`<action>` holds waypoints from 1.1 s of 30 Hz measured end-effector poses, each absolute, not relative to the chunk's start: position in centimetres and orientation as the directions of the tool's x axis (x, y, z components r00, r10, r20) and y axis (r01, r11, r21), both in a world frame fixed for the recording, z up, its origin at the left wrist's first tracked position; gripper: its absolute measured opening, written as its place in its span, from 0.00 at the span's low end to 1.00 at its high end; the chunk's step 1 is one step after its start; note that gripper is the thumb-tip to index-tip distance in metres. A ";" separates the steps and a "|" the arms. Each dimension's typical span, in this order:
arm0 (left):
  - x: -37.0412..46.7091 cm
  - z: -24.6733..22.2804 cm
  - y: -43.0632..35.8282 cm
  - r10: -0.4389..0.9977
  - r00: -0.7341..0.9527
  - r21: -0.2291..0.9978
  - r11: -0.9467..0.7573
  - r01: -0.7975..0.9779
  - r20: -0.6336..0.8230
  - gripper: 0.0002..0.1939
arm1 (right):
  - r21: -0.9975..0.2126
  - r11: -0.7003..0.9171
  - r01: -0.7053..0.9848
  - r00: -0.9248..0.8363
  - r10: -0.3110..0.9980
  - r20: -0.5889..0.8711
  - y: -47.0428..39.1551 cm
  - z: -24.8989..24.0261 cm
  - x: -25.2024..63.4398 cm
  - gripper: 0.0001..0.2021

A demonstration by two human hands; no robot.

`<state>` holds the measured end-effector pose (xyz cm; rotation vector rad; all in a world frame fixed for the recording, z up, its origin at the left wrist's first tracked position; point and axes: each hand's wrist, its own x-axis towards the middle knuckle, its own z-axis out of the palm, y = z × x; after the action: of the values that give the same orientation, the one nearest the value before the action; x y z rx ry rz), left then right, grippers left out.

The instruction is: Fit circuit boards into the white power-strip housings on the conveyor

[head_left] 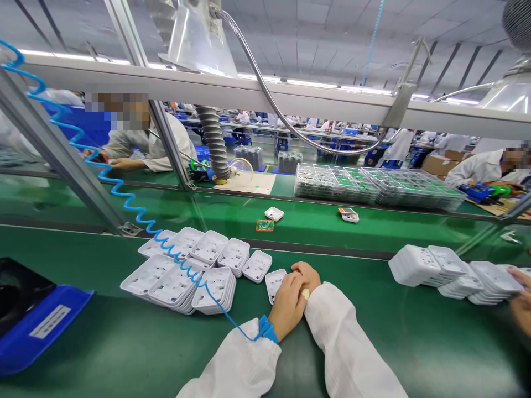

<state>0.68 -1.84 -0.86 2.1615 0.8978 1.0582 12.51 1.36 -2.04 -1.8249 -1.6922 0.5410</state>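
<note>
My left hand, with a blue wrist strap and coiled cord, lies against and partly over my right hand. Both sets of fingers are bent and closed; whatever lies between them is hidden. A small pale patch shows where the hands meet; I cannot tell what it is. Just left of my left hand a white plastic housing rests on the green bench, partly covered by that hand. Farther left stand single and stacked white housings.
On the green belt lie an orange-edged circuit board, a white housing and another board-and-housing pair. Clear trays stand behind. At right, another person's hand touches stacked housings. A blue bin sits left.
</note>
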 end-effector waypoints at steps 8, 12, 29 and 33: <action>0.6 -0.8 -1.7 0.753 0.473 0.723 -0.624 0.295 0.457 0.12 | -0.628 -0.022 0.778 0.088 0.993 0.074 1.5 -1.9 12.4 0.09; 0.5 -0.8 -1.8 0.757 0.472 0.721 -0.621 0.307 0.451 0.12 | -0.618 -0.011 0.786 0.077 0.994 0.080 1.5 -2.2 12.4 0.09; 3.2 -1.5 -6.5 0.702 0.614 0.646 -0.663 0.379 0.360 0.05 | -0.784 0.021 0.620 0.404 0.849 0.342 3.2 -4.1 14.6 0.14; 3.6 -1.5 -7.7 0.692 0.685 0.784 -0.548 0.292 0.229 0.07 | -0.821 -0.065 0.568 0.565 0.756 0.331 5.2 -3.7 17.3 0.15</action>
<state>3.62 -7.73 -1.51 2.1458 0.7513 0.6849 17.31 5.16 -3.74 -1.7437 -1.1018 0.2224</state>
